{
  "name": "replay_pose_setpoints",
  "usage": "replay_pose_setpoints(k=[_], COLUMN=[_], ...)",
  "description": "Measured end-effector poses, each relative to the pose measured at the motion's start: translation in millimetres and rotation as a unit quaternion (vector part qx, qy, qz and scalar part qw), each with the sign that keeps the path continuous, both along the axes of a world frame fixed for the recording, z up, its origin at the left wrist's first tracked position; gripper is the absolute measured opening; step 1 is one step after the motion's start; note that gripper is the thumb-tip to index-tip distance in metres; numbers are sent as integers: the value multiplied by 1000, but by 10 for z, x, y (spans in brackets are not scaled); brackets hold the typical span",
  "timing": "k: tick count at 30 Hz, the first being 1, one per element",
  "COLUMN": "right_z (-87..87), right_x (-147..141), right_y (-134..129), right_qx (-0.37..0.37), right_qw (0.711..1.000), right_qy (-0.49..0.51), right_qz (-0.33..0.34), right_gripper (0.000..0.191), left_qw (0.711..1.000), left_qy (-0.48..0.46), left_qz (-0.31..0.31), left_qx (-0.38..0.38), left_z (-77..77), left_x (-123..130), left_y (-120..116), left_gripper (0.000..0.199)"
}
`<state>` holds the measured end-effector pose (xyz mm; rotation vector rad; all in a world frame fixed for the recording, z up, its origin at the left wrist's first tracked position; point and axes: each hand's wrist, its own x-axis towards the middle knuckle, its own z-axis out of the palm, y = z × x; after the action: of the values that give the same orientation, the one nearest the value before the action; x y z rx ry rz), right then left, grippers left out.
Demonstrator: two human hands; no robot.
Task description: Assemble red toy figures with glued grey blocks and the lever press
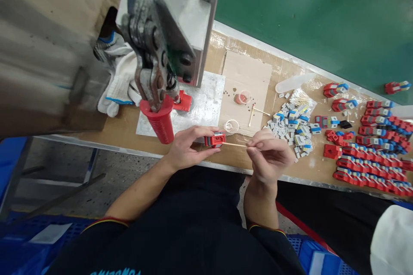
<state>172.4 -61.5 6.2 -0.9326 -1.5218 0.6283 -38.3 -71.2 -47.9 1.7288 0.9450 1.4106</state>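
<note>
Brown card (232,154) lines the worktop (245,39). By its near edge, the left hand (185,148), half open, grips a red toy (214,139); the right hand (271,154) pinches a stick (235,144), tip at the toy.

Shirt lettering (115,272) partly out of frame

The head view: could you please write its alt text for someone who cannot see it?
A left hand holds a small red part while the right hand points a thin stick at it. A metal mechanism stands at left; rows of red-and-blue pieces lie at right.
</note>
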Motion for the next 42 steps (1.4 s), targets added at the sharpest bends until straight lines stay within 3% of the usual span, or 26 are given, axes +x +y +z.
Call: replay_pose_setpoints(k=[3, 10, 29, 32, 36, 42], right_z=[-20, -94, -90, -96, -147, -249], right_x=[-97, -108, -106, -42, 144, 304], right_y=[1, 40, 15, 35, 105, 162], right_qx=[-13, -32, -40, -34, -20, -72], right_qw=[999, 999, 996, 997, 998, 993], right_qy=[6, 13, 36, 44, 45, -84], right_qz=[34, 32, 66, 47, -34, -49], right_gripper=[12, 13, 11, 11, 15, 11], left_qw=[1000, 1000, 1000, 1000, 1000, 1000], left_qy=[-7, -2, -12, -5, -1, -11], left_qz=[-9, -10, -17, -11, -3, 3], left_qx=[0, 5, 3, 11, 15, 7], left_z=[2, -6, 10, 12, 15, -12], left_x=[-4, -11, -8, -7, -3, 2], left_y=[0, -2, 4, 9, 11, 1], left_gripper=[37, 39, 37, 37, 35, 36])
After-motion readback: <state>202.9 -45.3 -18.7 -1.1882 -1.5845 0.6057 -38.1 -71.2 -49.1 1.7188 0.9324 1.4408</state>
